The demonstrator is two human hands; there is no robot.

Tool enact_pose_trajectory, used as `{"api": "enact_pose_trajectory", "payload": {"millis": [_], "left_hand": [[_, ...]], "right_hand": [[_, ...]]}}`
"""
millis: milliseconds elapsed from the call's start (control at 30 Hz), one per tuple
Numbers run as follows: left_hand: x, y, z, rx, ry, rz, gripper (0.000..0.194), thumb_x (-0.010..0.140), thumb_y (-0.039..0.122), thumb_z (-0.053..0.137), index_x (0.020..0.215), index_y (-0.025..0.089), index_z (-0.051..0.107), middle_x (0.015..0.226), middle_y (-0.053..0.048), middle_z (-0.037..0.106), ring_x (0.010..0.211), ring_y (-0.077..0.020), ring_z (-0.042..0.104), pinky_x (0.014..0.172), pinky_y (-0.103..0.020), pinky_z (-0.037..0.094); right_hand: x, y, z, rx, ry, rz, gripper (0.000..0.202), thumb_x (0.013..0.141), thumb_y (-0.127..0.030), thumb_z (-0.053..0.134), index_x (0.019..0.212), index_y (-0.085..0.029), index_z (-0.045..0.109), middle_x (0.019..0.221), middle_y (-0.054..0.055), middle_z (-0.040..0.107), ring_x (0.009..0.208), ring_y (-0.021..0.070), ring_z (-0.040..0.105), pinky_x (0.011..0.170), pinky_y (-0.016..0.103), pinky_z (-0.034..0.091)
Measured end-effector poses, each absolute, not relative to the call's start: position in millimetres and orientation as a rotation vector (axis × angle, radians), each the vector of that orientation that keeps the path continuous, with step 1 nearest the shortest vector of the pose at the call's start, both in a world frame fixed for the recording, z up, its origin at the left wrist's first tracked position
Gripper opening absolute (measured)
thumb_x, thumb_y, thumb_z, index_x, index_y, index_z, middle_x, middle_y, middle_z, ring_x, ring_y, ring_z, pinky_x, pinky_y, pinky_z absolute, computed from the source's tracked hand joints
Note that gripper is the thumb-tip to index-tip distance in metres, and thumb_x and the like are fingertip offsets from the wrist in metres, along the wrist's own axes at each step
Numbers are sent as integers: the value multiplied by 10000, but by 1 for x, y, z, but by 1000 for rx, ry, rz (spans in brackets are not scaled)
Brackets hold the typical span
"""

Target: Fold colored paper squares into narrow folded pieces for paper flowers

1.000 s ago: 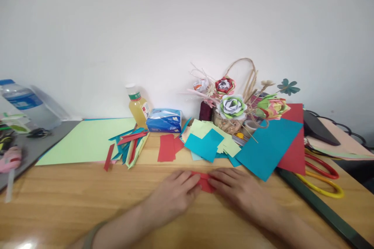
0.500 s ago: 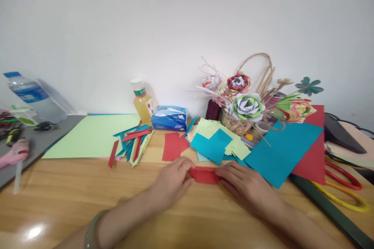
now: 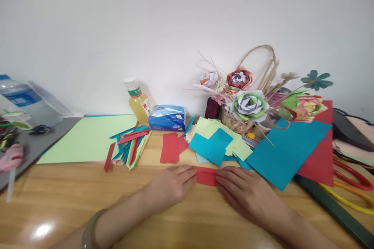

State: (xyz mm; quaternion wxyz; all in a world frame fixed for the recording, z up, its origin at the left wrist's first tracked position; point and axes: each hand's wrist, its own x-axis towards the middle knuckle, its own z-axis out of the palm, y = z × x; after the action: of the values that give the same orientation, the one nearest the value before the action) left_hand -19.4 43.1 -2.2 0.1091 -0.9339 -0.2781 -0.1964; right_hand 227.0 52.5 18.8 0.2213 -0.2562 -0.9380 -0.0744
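A small red paper (image 3: 206,176) with a fold along its far edge lies on the wooden table between my hands. My left hand (image 3: 175,183) is closed on its left end, the fingers pressed together over the edge. At the right end, my right hand (image 3: 242,186) grips the paper with its fingertips bunched. Just beyond are red paper pieces (image 3: 170,148), a blue cut paper (image 3: 212,144) and light green slips (image 3: 238,147). Folded coloured strips (image 3: 134,142) are piled to the left.
At the back stand a juice bottle (image 3: 138,102), a tissue pack (image 3: 166,118) and a basket of paper flowers (image 3: 237,121). Large blue paper (image 3: 289,151), a dark green bar (image 3: 333,210) and yellow scissors handles (image 3: 347,198) lie right. A water bottle (image 3: 27,99) stands far left.
The view has shifted slightly. My left hand's fingers now lie flatter over the left end of the red paper, and its thumb is less visible. My right hand stays at the right end.
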Motion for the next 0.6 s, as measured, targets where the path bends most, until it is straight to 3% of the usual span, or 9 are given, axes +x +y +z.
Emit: {"api": "enact_pose_trajectory", "payload": {"millis": [167, 333, 600], "left_hand": [[-20, 47, 0, -2690, -683, -525, 220, 936, 110, 419, 991, 102, 632, 995, -109, 692, 988, -215, 622, 804, -359, 525], [-17, 49, 0, -2663, -639, -600, 207, 915, 87, 437, 933, 89, 644, 944, -91, 708, 867, -214, 655, 722, -338, 553], [-18, 46, -1, -2682, -677, -657, 278, 944, 93, 354, 981, 74, 629, 971, -103, 701, 897, -193, 647, 769, -306, 548]], "right_hand": [[223, 52, 18, -771, -2632, -277, 246, 920, -190, 398, 982, -126, 628, 886, 96, 683, 830, 239, 621, 680, 366, 487], [225, 56, 22, -664, -2692, -277, 319, 935, -128, 310, 951, -121, 629, 873, 103, 678, 829, 218, 604, 707, 348, 480], [223, 57, 19, -697, -2658, -230, 325, 941, -123, 301, 949, -104, 625, 824, 105, 654, 789, 215, 581, 669, 335, 474]]}}
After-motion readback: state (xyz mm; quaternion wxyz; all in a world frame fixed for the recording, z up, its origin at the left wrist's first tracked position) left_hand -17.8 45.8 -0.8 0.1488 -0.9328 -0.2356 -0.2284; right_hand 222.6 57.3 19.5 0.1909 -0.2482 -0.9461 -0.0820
